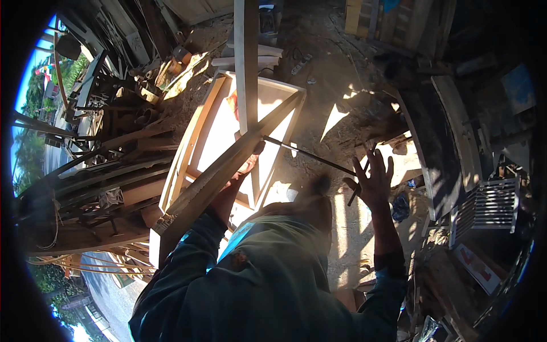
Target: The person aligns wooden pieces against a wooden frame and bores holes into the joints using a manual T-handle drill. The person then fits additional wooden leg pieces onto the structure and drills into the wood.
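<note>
A long wooden beam (208,176) slants across in front of me, lying over a pale, sunlit wooden frame (194,128). My left hand (246,166) is closed on the beam's underside near its middle, its fingers partly hidden by the wood. Just beside that grip, the tip of a thin dark metal rod with a crossbar handle, like a hand auger (310,155), meets the beam. At the crossbar, my right hand (374,178) has its fingers spread apart, and the handle passes by the fingers and thumb. A second wooden beam (246,62) reaches from the far edge to the slanted one.
Stacked timber (108,188) and scrap wood fill the left side. To the right stand a dark board (430,154) and a slatted rack (494,205). A white sign board (477,268) leans below the rack. Dusty ground (325,62) lies beyond the frame.
</note>
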Demonstrator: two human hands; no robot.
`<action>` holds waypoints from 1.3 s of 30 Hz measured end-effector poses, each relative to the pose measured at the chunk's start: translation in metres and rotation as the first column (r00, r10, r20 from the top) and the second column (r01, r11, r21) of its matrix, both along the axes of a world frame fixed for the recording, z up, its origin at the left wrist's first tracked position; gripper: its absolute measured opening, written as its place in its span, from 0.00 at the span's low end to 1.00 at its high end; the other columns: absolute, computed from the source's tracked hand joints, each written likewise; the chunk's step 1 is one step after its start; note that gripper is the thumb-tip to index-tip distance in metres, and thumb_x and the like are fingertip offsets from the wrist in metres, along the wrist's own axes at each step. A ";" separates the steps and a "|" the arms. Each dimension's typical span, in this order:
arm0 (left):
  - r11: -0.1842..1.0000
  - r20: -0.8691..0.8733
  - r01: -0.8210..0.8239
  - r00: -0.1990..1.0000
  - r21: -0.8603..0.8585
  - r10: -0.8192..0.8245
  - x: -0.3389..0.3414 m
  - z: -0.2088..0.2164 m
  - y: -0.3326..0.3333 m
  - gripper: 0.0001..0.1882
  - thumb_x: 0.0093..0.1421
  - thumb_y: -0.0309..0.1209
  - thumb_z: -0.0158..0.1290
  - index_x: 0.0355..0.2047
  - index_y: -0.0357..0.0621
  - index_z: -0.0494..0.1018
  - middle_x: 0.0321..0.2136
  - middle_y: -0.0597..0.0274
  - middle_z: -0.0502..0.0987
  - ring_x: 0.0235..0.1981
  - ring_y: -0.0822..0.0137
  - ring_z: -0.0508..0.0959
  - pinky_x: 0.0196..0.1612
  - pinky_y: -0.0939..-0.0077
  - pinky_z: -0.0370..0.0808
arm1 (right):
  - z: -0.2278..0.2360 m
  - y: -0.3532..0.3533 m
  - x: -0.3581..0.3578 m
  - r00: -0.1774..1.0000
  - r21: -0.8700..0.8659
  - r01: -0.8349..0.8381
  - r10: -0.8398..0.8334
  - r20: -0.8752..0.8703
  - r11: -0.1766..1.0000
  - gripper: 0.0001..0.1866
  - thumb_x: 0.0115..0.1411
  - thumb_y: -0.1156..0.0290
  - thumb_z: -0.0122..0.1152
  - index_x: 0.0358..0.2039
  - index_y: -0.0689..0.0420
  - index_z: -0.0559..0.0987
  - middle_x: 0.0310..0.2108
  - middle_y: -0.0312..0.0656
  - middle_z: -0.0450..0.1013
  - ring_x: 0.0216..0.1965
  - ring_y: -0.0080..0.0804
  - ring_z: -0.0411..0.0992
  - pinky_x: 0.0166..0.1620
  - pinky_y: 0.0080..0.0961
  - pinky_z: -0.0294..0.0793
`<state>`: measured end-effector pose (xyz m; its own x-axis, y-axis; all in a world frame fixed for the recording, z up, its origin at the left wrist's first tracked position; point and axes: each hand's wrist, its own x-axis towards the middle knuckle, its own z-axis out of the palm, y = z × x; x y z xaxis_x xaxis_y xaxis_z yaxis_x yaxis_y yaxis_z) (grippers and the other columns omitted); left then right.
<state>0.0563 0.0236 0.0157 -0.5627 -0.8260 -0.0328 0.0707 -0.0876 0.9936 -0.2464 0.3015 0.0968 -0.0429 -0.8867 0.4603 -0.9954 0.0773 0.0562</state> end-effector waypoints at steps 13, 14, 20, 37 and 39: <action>1.000 -0.051 -0.011 0.999 0.027 0.012 0.008 0.001 0.003 0.14 0.53 0.29 0.55 0.40 0.42 0.70 0.30 0.63 0.75 0.27 0.69 0.74 0.28 0.77 0.72 | -0.012 -0.014 0.022 -0.716 0.494 -0.322 -0.549 0.431 0.808 0.32 0.69 0.49 0.37 0.29 0.65 0.79 0.06 0.35 0.58 0.07 0.22 0.51 0.16 0.23 0.59; 1.000 -0.050 -0.011 0.999 0.021 0.012 0.009 0.002 -0.004 0.14 0.53 0.29 0.55 0.40 0.42 0.70 0.30 0.63 0.75 0.27 0.69 0.74 0.28 0.77 0.72 | -0.011 -0.020 0.027 -0.715 0.533 -0.261 -0.532 0.454 0.805 0.31 0.69 0.49 0.39 0.30 0.67 0.78 0.05 0.34 0.56 0.06 0.22 0.50 0.16 0.25 0.59; 1.000 -0.065 -0.016 0.998 0.008 0.016 0.006 0.010 0.004 0.14 0.52 0.29 0.56 0.40 0.42 0.70 0.30 0.63 0.75 0.26 0.69 0.75 0.27 0.76 0.72 | -0.008 0.000 0.065 -0.603 0.355 0.343 -0.086 0.793 0.870 0.22 0.63 0.68 0.53 0.57 0.50 0.64 0.20 0.37 0.66 0.17 0.23 0.63 0.25 0.27 0.67; 0.735 0.122 -0.083 0.968 -0.673 0.220 -0.017 0.013 0.004 0.15 0.50 0.30 0.57 0.38 0.42 0.71 0.28 0.63 0.75 0.24 0.68 0.75 0.26 0.76 0.71 | -0.017 0.023 0.030 0.992 -0.035 0.039 -0.035 0.117 0.999 0.30 0.52 0.57 0.67 0.57 0.45 0.72 0.26 0.38 0.66 0.29 0.36 0.66 0.34 0.37 0.62; 0.613 0.111 -0.081 0.957 -0.786 0.268 -0.022 0.010 0.003 0.15 0.50 0.30 0.57 0.38 0.42 0.71 0.28 0.63 0.75 0.23 0.68 0.75 0.26 0.76 0.71 | -0.013 0.023 0.028 0.997 -0.035 0.055 -0.053 0.064 0.998 0.27 0.56 0.53 0.62 0.56 0.42 0.72 0.32 0.39 0.68 0.36 0.38 0.67 0.41 0.41 0.63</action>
<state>0.0339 0.0266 0.0259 -0.4627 -0.6818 0.5667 -0.2023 0.7035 0.6812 -0.2187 0.3246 0.0842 -0.1199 -0.8649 0.4875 -0.9912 0.1317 -0.0103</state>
